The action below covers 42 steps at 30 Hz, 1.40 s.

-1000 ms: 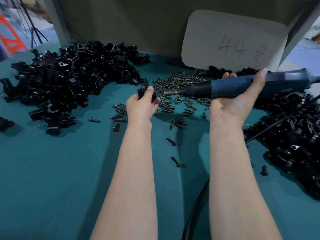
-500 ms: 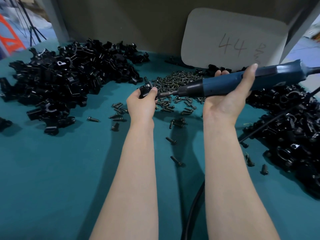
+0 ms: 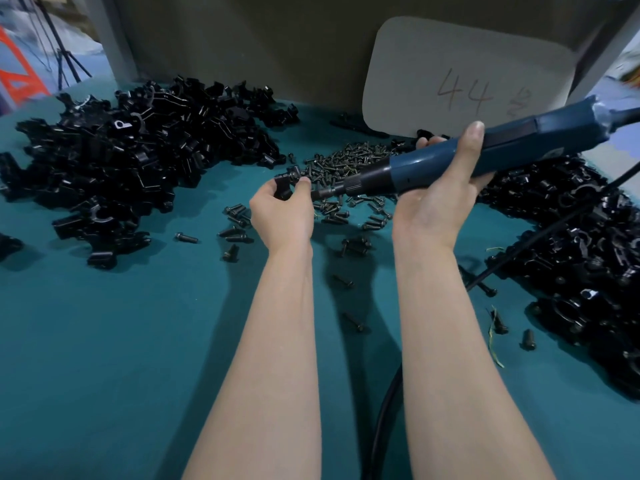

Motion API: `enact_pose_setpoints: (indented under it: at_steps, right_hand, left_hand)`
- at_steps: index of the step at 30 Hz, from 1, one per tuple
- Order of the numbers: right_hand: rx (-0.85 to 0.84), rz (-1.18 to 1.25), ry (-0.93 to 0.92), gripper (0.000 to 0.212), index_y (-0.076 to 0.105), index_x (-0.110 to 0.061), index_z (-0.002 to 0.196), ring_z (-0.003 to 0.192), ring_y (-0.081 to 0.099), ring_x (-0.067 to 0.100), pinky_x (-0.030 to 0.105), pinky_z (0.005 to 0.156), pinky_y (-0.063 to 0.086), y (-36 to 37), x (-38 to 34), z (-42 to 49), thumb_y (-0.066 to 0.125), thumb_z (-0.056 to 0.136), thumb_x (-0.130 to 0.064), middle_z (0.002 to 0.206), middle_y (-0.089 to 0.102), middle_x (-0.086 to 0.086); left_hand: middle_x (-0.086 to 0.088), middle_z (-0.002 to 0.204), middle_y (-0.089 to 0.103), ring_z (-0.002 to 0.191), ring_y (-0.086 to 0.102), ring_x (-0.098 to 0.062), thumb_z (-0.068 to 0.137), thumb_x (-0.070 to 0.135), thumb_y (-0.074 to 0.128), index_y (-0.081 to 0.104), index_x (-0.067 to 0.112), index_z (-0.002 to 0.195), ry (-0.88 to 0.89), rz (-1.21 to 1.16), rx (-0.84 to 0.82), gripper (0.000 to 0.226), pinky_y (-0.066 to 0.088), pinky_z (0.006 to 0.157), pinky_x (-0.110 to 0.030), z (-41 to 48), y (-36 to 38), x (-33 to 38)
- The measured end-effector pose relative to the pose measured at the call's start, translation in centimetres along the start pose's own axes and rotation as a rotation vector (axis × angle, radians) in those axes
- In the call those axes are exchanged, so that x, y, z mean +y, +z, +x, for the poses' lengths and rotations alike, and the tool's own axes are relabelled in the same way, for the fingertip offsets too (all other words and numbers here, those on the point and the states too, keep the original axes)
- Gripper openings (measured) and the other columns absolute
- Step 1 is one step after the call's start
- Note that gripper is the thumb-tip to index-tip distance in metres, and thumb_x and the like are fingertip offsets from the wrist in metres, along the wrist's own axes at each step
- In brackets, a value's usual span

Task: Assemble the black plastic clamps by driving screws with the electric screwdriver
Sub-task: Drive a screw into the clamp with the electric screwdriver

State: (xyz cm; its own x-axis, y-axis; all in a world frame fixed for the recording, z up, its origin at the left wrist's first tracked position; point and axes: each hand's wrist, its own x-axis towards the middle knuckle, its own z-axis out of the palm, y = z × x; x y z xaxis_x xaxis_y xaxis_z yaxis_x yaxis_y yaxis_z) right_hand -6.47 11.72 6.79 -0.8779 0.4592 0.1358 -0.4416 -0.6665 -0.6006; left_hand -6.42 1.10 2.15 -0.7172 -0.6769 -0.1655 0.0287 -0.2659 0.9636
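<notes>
My left hand (image 3: 282, 216) holds a small black plastic clamp (image 3: 285, 180) above the teal table, thumb and fingers curled round it. My right hand (image 3: 438, 202) grips a blue electric screwdriver (image 3: 485, 154) that lies almost level, its dark nose (image 3: 329, 192) pointing left and meeting the clamp by my left thumb. A heap of dark screws (image 3: 349, 164) lies just behind the two hands, with loose ones scattered round my wrists.
A big pile of black clamp parts (image 3: 131, 161) fills the left of the table (image 3: 104, 358); another pile (image 3: 581, 258) covers the right. A grey card marked 44 (image 3: 464, 74) leans on the back wall. The screwdriver's black cable (image 3: 384, 420) runs between my forearms.
My right hand has brought the screwdriver down and left, so its tip now meets the clamp. My left hand has turned the clamp slightly toward the tip.
</notes>
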Motion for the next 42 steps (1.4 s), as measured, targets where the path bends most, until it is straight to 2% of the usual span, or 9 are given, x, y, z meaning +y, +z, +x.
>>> enact_pose_setpoints:
  at_steps: [5,8,11,14,16,23,28,33,42]
  right_hand:
    - [-0.023,-0.020,-0.027,0.054,0.027,-0.017,0.145,0.068,0.064,0.004,0.020,0.072,0.051,0.3,0.2,-0.3,0.053,0.098,-0.024,0.087,0.058,-0.001]
    - [-0.028,-0.032,-0.034,0.056,0.025,-0.018,0.146,0.069,0.064,0.003,0.020,0.073,0.051,0.3,0.2,-0.4,0.053,0.098,-0.023,0.086,0.058,-0.003]
    - [-0.047,-0.058,-0.038,0.057,0.024,-0.018,0.147,0.076,0.062,0.010,0.024,0.079,0.053,0.5,0.0,-0.5,0.052,0.098,-0.023,0.092,0.057,0.000]
    - [-0.074,-0.082,-0.049,0.057,0.023,-0.017,0.147,0.078,0.060,0.013,0.026,0.082,0.053,0.7,-0.1,-0.6,0.052,0.098,-0.023,0.094,0.056,0.001]
    - [-0.087,-0.096,-0.056,0.056,0.024,-0.018,0.145,0.077,0.060,0.012,0.025,0.080,0.052,0.8,-0.1,-0.7,0.053,0.098,-0.023,0.089,0.057,-0.002]
    - [-0.116,-0.136,-0.046,0.045,0.029,-0.024,0.135,0.089,0.056,0.020,0.038,0.094,0.050,1.1,0.1,-0.8,0.053,0.097,-0.021,0.098,0.056,0.003]
    - [-0.121,-0.156,-0.050,0.054,0.024,-0.020,0.143,0.093,0.056,0.023,0.042,0.098,0.049,1.1,0.2,-1.0,0.054,0.097,-0.021,0.113,0.052,0.012]
    - [-0.197,-0.153,-0.069,0.035,0.035,-0.027,0.126,0.085,0.056,0.019,0.034,0.088,0.051,1.5,0.0,-1.5,0.054,0.096,-0.019,0.095,0.056,0.003]
    - [-0.385,-0.158,0.005,0.026,0.046,-0.025,0.110,0.078,0.055,0.018,0.036,0.086,0.046,1.4,-1.2,-1.1,0.054,0.085,-0.025,0.084,0.054,-0.001]
  left_hand:
    - [0.003,0.086,0.062,0.086,0.063,-0.020,0.087,0.017,0.069,0.057,0.021,0.078,-0.044,-0.070,0.001,0.015,0.054,0.091,-0.037,0.0,0.1,0.0]
    - [-0.001,0.102,0.065,0.101,0.064,-0.022,0.087,0.018,0.069,0.059,0.015,0.093,-0.071,-0.110,0.000,0.012,0.052,0.095,-0.037,0.0,0.2,0.1]
    - [-0.008,0.118,0.064,0.109,0.062,-0.023,0.087,0.019,0.070,0.061,0.004,0.115,-0.110,-0.134,-0.007,0.033,0.050,0.099,-0.038,-0.1,0.3,0.0]
    - [-0.004,0.094,0.066,0.085,0.064,-0.020,0.088,0.016,0.069,0.061,0.015,0.087,-0.126,-0.151,-0.019,0.008,0.054,0.092,-0.036,-0.2,0.3,0.0]
    - [-0.003,0.090,0.064,0.081,0.064,-0.021,0.088,0.015,0.069,0.057,0.019,0.078,-0.137,-0.147,-0.019,0.016,0.056,0.089,-0.035,-0.1,0.3,0.0]
    - [-0.003,0.087,0.063,0.076,0.065,-0.020,0.089,0.013,0.068,0.057,0.016,0.079,-0.152,-0.163,-0.019,0.015,0.057,0.084,-0.033,0.0,0.3,-0.2]
    - [-0.008,0.093,0.066,0.068,0.063,-0.018,0.090,0.014,0.067,0.061,0.007,0.094,-0.156,-0.151,-0.025,0.010,0.058,0.079,-0.030,0.1,0.2,-0.3]
    - [-0.010,0.097,0.065,0.066,0.063,-0.018,0.091,0.014,0.064,0.060,0.004,0.099,-0.164,-0.160,-0.034,0.013,0.057,0.062,-0.021,0.2,0.2,-0.4]
    - [-0.006,0.082,0.067,0.051,0.067,-0.017,0.088,0.015,0.066,0.058,0.011,0.075,-0.163,0.069,-0.128,0.017,0.059,0.060,-0.026,0.9,-0.5,-0.6]
